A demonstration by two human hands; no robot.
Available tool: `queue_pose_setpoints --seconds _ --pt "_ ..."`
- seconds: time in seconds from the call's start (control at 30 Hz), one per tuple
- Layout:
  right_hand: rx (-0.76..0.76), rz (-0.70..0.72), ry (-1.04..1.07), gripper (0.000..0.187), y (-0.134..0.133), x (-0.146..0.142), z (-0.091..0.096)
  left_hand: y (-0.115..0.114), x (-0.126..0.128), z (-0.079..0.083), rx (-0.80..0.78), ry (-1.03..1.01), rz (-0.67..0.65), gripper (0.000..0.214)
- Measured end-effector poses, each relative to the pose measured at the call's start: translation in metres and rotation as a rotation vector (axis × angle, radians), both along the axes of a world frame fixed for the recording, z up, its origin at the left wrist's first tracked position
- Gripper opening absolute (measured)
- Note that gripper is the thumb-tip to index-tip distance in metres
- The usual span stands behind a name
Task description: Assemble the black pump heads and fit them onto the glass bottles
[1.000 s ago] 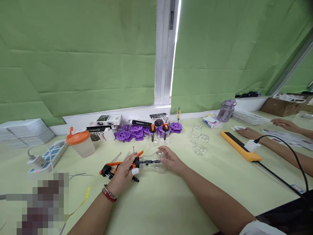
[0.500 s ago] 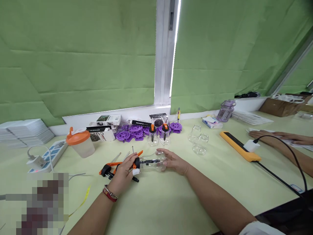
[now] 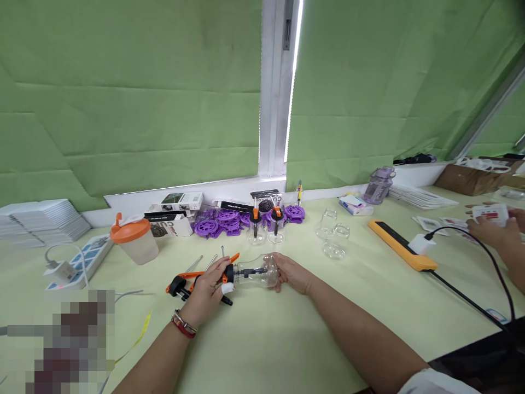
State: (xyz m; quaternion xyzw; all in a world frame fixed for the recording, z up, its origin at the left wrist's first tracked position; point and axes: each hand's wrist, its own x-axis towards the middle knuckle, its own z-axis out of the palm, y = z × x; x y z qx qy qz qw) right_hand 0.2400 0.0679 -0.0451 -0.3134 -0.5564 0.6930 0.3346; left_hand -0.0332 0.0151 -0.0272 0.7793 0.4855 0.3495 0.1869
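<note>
A clear waisted glass bottle (image 3: 258,262) lies on its side just over the table, with a dark tube inside. My left hand (image 3: 210,282), its thumb wrapped in white, is closed around the black cap (image 3: 230,272) at the bottle's neck. At the other end, the fingers of my right hand (image 3: 292,272) curl around the glass base. Beside and partly under my left hand lie loose black-and-orange lid parts (image 3: 179,285) with metal rods. Farther back stand two bottles with black-and-orange tops (image 3: 256,227), and two uncapped glass bottles (image 3: 335,243) are to the right.
Purple plastic parts (image 3: 227,219) and small boxes (image 3: 176,224) line the back. An orange-lidded cup (image 3: 137,243) and a white power strip (image 3: 88,260) are at left. An orange power strip (image 3: 402,246) lies at right, near another person's hands (image 3: 496,227) holding a white card.
My right hand has shifted its fingers around the bottle's base; my left hand stays on the cap. At right, the other person's hands have lifted a white card.
</note>
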Motion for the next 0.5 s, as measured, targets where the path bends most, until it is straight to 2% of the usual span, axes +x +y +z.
queue_pose_setpoints --seconds 0.13,0.27,0.43,0.5 --pt "0.011 0.076 0.089 0.045 -0.0012 0.0037 0.0044 -0.0001 -0.0008 0.0016 -0.004 0.004 0.027 0.05" --pt "0.001 0.087 0.115 0.066 -0.0029 0.0068 0.0084 -0.0011 -0.0003 0.0042 0.001 0.007 0.035 0.05" --pt "-0.015 0.072 -0.002 0.049 -0.0012 0.0045 0.0061 -0.0014 0.0012 0.0022 0.021 0.003 0.015 0.05" --pt "-0.027 0.059 -0.036 0.051 -0.0001 0.0023 0.0039 -0.0013 0.0016 0.0009 0.023 0.003 0.005 0.05"
